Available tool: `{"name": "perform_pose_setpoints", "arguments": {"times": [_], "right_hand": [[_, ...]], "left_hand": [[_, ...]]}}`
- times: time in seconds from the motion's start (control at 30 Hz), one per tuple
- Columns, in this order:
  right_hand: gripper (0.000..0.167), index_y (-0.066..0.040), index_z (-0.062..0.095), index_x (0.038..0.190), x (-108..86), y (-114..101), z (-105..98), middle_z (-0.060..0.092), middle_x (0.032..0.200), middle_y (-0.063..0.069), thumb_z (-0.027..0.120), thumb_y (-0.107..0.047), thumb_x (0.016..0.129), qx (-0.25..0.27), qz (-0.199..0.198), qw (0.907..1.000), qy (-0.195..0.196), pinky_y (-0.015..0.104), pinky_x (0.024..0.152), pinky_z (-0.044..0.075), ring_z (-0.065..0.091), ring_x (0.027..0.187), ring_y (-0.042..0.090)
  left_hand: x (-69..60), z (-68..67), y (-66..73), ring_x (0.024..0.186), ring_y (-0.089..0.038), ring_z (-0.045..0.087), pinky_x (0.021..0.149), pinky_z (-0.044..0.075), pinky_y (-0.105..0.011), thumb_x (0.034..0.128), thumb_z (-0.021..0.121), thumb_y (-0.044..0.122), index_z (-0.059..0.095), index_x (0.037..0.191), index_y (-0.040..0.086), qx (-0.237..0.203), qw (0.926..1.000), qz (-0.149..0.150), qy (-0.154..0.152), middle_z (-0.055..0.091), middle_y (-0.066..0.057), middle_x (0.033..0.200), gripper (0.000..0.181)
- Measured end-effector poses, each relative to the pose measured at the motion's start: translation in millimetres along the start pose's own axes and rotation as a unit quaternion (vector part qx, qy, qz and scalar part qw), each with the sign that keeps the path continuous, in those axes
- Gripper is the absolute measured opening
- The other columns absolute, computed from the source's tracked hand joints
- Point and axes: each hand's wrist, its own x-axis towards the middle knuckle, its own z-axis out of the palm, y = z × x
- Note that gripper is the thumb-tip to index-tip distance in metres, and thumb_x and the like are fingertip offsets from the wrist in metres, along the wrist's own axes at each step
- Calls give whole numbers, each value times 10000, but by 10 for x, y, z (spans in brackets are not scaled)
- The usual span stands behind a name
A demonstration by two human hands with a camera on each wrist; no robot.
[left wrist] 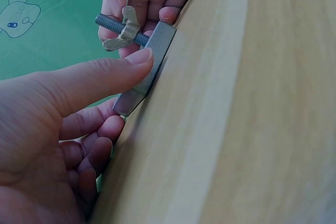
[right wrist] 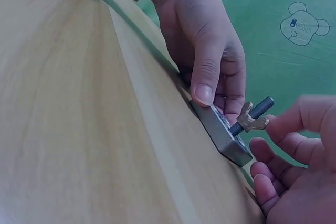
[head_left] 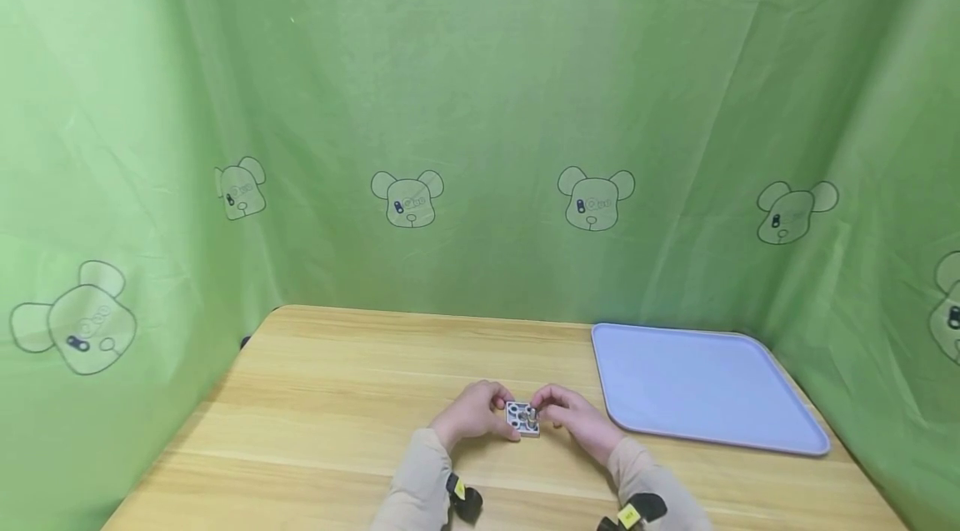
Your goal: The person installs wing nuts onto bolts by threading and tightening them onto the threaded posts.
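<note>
A small square metal block (head_left: 522, 418) with holes stands low over the wooden table, its edge at or very near the tabletop. My left hand (head_left: 474, 413) grips it from the left, thumb on one edge and fingers on the opposite one. From its face sticks a threaded bolt (left wrist: 108, 23) carrying a brass-coloured wing nut (right wrist: 253, 123) partway along. My right hand (head_left: 583, 423) is at the wing nut with bent fingers, and one fingertip touches a wing in the right wrist view. The far side of that hold is partly hidden.
A pale blue tray (head_left: 690, 385) lies on the table (head_left: 360, 373) at the right, beyond the right hand. Green curtains (head_left: 480, 122) with bear-head prints hang behind the table and on both sides. Dark straps with yellow labels sit on both sleeves.
</note>
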Motion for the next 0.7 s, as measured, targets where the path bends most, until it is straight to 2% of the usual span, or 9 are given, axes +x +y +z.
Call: {"name": "perform_pose_setpoints", "arguments": {"times": [0.1,0.33,0.53,0.7], "right_hand": [[276,61,550,1113,-9,-12,-4,601,1058,83,526,-98,889,-61,-16,10000,-2,292,807,377,506,939,130],[319,97,531,1151,-24,-28,-2,575,1108,166,584,-52,873,-12,-215,9996,-182,296,898,384,501,1003,166],[345,89,535,1166,-8,3,23,578,1106,212,614,-46,859,-49,-241,9996,-129,248,867,420,523,979,173],[350,74,543,1165,5,4,38,576,1104,209,633,-63,856,-106,-181,9998,-70,277,871,411,512,980,183]], "left_hand": [[-3,-1,7,837,-128,482,762,399,-248,619,893,144,660,1019,69,12,10000,-10,-2,567,-8,913,469],[-9,-7,25,827,-133,485,750,397,-249,615,891,131,662,1011,73,-26,10000,-29,-11,572,-13,908,461],[-9,-10,27,834,-133,487,758,397,-250,615,892,132,661,1015,75,-48,10000,-13,-24,574,-15,910,465],[-6,-13,24,832,-124,485,757,401,-242,621,894,146,661,1026,69,-5,10000,3,-31,574,-10,915,473]]}}
